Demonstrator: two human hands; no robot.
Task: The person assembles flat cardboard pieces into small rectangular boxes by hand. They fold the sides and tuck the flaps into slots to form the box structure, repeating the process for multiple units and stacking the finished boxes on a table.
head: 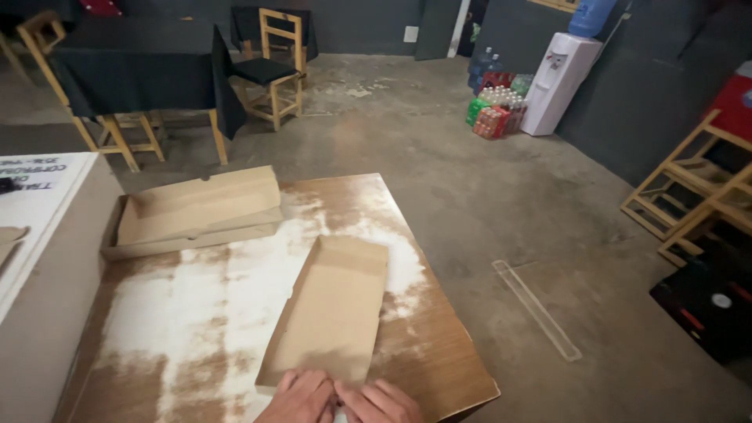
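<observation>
The bottom edge cuts off both hands (341, 399), hiding their grip on the cardboard tray (329, 309).

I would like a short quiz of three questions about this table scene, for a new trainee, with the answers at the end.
1. True or false: both hands rest at the near edge of the cardboard tray.
2. Which lies at the far left corner of the wooden table?
A. a folded cardboard box
B. a water bottle
C. a chair
3. Fill in: the tabletop is dusted with a ______ powder.

Key:
1. True: the left hand and right hand touch that edge.
2. A, the folded cardboard box.
3. White: the powder spreads around the tray.
</observation>
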